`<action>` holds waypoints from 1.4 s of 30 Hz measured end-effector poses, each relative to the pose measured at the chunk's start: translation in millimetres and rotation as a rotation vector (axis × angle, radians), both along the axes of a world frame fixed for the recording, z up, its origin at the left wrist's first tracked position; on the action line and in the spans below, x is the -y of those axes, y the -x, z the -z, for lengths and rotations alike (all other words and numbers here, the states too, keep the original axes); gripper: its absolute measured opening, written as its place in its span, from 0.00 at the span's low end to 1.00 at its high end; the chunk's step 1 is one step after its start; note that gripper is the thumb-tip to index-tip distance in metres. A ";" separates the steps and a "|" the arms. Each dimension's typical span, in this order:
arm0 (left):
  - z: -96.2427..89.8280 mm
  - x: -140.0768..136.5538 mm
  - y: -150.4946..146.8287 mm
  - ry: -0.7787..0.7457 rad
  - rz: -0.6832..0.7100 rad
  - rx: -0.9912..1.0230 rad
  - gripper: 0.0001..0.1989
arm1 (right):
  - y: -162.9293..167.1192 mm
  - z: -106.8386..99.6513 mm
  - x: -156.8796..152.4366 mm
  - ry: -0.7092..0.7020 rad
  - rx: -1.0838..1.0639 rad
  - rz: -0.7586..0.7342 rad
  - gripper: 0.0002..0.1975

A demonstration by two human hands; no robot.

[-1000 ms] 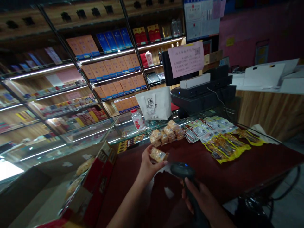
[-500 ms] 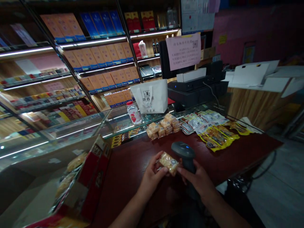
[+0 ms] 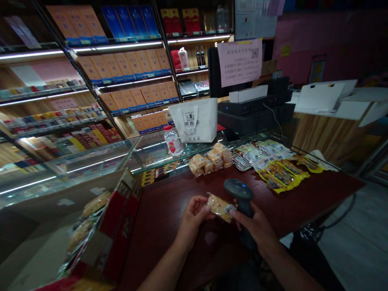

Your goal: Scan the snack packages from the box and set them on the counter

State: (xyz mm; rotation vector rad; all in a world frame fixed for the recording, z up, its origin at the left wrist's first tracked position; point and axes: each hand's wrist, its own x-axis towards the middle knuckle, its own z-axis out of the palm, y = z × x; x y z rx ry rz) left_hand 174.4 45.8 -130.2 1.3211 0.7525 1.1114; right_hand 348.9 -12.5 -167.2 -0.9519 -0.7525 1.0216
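Over the counter, a small clear-wrapped snack packet [image 3: 220, 207], pale golden inside with a printed label near its right end, is held between both hands. My left hand [image 3: 195, 212] pinches its left end between thumb and fingers. At the right end, the thumb of my right hand [image 3: 256, 222] presses by the label, with the other fingers partly hidden behind. A dark grey barcode scanner [image 3: 239, 190] with a blue light stands upright just beyond my right hand, its head above the packet; its base is partly hidden. Similar wrapped snack packets [image 3: 212, 159] lie in a cluster farther back.
Flat silver-and-yellow food pouches [image 3: 275, 178] lie at the right on the dark red counter [image 3: 160, 210]. An open cardboard box [image 3: 118, 218] with bagged food stands at left. Behind are a strawberry-label bottle [image 3: 172, 142], a white bag [image 3: 197, 121] and a monitor [image 3: 214, 72].
The packet has been turned and shifted slightly right, so its label now sits by my right thumb. The view has shifted a little. Both hands keep hold of it.
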 end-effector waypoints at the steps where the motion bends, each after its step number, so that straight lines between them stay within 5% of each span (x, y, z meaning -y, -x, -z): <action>1: -0.7 -0.3 0.8 0.046 0.038 -0.023 0.21 | -1.0 -0.3 -0.1 -0.007 0.004 0.001 0.28; 5: -2.7 -1.0 4.2 0.117 0.150 -0.102 0.24 | -4.2 -1.4 0.4 -0.037 0.017 -0.014 0.28; 14: -9.7 -0.2 8.8 0.106 0.089 -0.037 0.20 | -2.0 -4.2 -0.1 -0.033 0.023 -0.072 0.29; 24: -12.4 -23.5 18.3 -0.024 -0.289 0.082 0.24 | -10.1 4.9 17.9 -0.054 0.251 -0.101 0.24; 30: -13.2 -25.7 21.2 -0.100 -0.370 0.058 0.23 | -9.7 -3.0 36.1 -0.076 0.510 -0.140 0.21; 42: -9.2 -32.2 23.7 -0.139 -0.410 0.036 0.24 | -12.4 -7.1 43.2 -0.094 0.627 -0.070 0.19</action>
